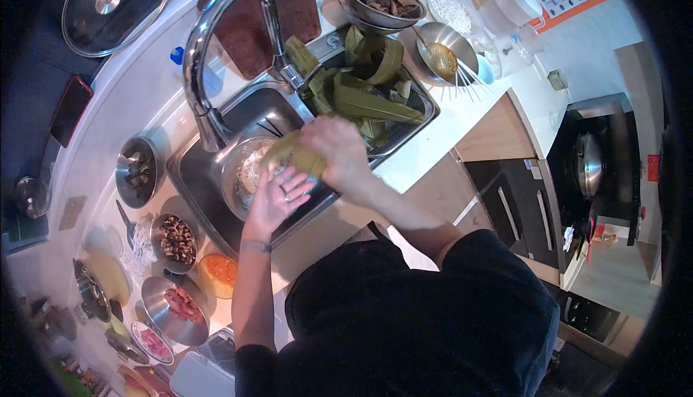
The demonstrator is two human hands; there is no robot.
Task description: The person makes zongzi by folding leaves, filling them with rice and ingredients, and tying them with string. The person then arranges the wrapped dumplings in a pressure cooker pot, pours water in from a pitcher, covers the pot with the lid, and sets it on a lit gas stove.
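Observation:
My right hand (338,153), smeared a little by motion, is closed around a folded green leaf (306,160) that looks like a bamboo leaf. Just below it my left hand (278,198) lies palm up with the fingers stretched out, a ring on one finger. Whether its thumb touches the leaf I cannot tell. Under both hands, a metal bowl (229,180) of whitish rice-like grains (253,167) sits in the left sink basin (189,169), partly hidden by the left hand. Many wide green leaves (368,101) fill the right basin.
A tall faucet (193,72) arches over the sink. To the left stand bowls of chopped brown pieces (177,240), red meat (184,304) and orange yolk-like food (220,273). Beyond the leaves are a bowl of dry brown leaves (382,0) and a bowl with a strainer (440,58).

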